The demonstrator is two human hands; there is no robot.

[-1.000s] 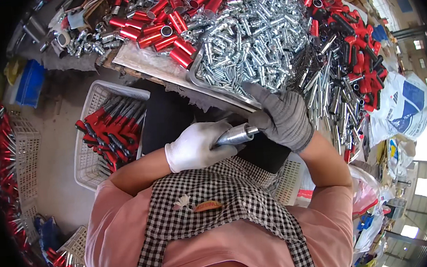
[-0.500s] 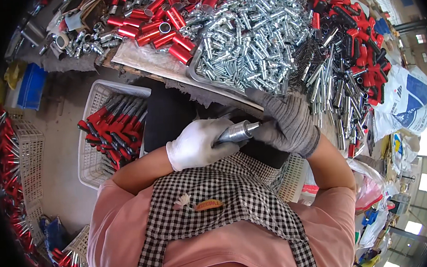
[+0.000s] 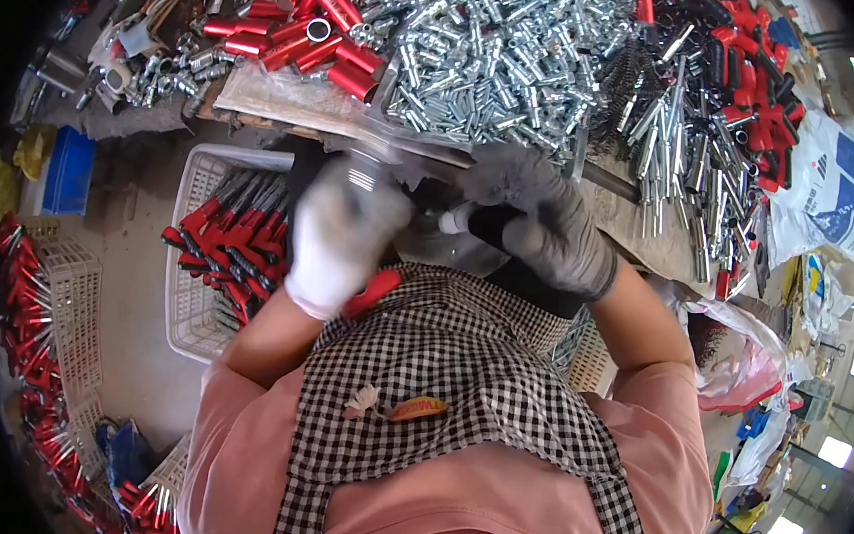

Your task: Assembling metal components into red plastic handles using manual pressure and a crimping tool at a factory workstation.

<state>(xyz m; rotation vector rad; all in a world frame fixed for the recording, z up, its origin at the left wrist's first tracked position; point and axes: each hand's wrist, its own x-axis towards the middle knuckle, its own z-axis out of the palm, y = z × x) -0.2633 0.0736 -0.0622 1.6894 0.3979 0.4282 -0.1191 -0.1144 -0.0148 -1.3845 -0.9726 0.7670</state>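
White-gloved left hand [image 3: 342, 235] sits higher and further left than a second ago, when both hands met on a short metal tube at mid-frame. It is motion-blurred. A red piece [image 3: 370, 292] shows under its heel at 6 o'clock of the glove; fingers look curled, but the blur hides what they pinch, so I cannot tell the grip.

Grey-gloved right hand [image 3: 546, 222] has slid right and up. Its fingers are curled around something dark and a pale stub [image 3: 455, 221] at 9 o'clock of the glove; whether that is the same tube, I cannot tell. The hands, joined on one part earlier, are now apart. Judgement: the joining stroke on that piece looks finished and the hands are between pieces.

Surroundings:
- Bench [image 3: 283, 100] edge at 12 o'clock of both hands.
- Silver fittings [image 3: 510, 50] heaped on it, at 12 o'clock of the right hand.
- Red sleeves [image 3: 309, 40] at 11 o'clock.
- Black-and-red handles [image 3: 721, 53] at 2 o'clock.
- White basket [image 3: 195, 315] of red-and-black parts [image 3: 235, 247] at 9 o'clock of the left hand, below the bench.

Obstructions: bench lip just beyond the knuckles; checked apron [image 3: 446, 376] close beneath both wrists.
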